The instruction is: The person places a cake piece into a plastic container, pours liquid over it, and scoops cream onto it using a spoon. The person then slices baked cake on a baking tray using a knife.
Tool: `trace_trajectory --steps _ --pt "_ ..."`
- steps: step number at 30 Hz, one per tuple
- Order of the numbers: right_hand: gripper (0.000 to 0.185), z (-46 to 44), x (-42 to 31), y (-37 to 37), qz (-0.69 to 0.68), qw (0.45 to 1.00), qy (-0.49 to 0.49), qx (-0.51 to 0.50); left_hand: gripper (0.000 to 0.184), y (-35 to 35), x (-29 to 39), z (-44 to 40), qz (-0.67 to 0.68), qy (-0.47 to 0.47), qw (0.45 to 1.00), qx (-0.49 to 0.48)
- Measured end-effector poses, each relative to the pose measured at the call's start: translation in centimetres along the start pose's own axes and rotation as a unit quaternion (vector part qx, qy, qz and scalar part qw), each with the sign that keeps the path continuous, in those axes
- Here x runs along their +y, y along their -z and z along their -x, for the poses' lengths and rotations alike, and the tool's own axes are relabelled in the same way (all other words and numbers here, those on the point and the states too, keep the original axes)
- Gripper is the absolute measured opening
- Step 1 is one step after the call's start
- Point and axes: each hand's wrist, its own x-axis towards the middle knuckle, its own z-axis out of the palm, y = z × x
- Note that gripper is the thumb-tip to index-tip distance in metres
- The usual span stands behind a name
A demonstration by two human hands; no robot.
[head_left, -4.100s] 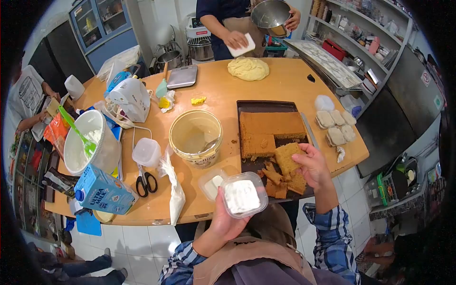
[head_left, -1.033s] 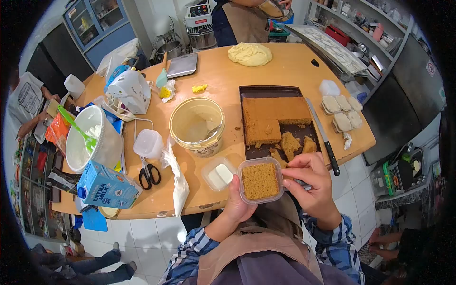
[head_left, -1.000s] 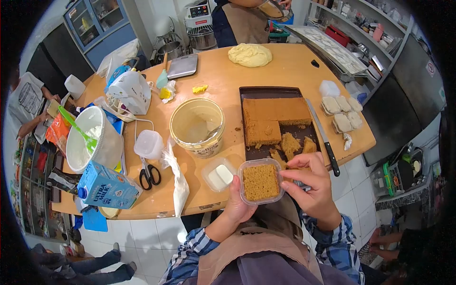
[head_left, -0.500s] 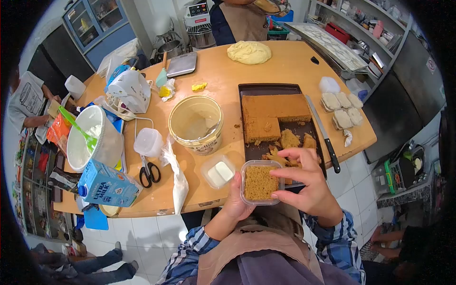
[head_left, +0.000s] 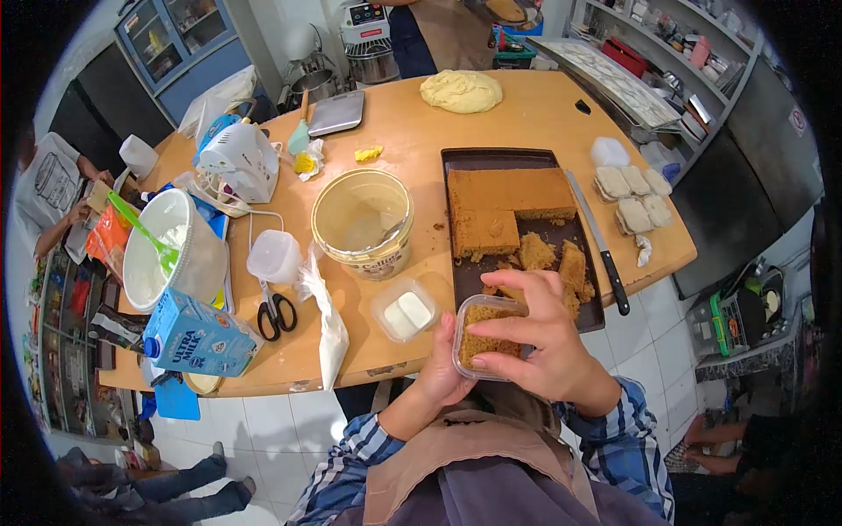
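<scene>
My left hand (head_left: 438, 375) is closed round the left side of a small clear container (head_left: 462, 361), which holds a brown cake square (head_left: 496, 345). Over its right side is my right hand (head_left: 548, 342), thumb and fingers spread, fingertips touching the cake's top. Just beyond lies a dark tray (head_left: 462, 279) with a large cut cake (head_left: 504, 195) and loose cake pieces (head_left: 537, 252). An open clear container (head_left: 405, 309) with white contents sits left of my hands. A knife (head_left: 600, 244) rests along the tray's right edge.
Left on the table are a cream tub (head_left: 362, 230), a piping bag (head_left: 327, 329), scissors (head_left: 276, 316), a milk carton (head_left: 202, 337) and a white bowl (head_left: 203, 263). Dough (head_left: 461, 91) lies at the back; filled containers (head_left: 633, 195) stand right. Two other people are at the table's far side and left.
My right hand has moved left from the container's rim, over the cake. The container has shifted slightly right and tilted. Earlier, my right hand held a cake piece beside the container of white cream.
</scene>
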Motion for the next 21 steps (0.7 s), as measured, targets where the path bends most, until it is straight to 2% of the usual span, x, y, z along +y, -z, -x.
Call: trace_trajectory --steps 6,9,11,17,21 --pt "0.030 0.1 -0.1 -1.0 0.012 1.000 0.001 0.015 0.076 -0.2 0.0 0.1 -0.029 -0.001 0.999 0.014" --pt "0.029 0.1 0.0 -0.5 0.007 1.000 0.001 0.027 0.069 0.6 -0.5 -0.2 0.039 -0.016 0.999 -0.015" --pt "0.026 -0.1 -0.3 0.1 0.030 0.998 -0.004 0.049 0.069 0.6 -0.3 -0.2 0.044 -0.015 0.999 -0.026" --pt "0.021 0.0 0.9 -0.6 0.036 0.999 -0.008 -0.006 0.070 0.5 -0.5 -0.2 0.041 -0.008 0.999 -0.025" --pt "0.019 0.0 0.4 1.4 0.016 0.999 -0.023 0.031 0.078 0.3 0.0 -0.1 0.022 0.014 1.000 0.001"
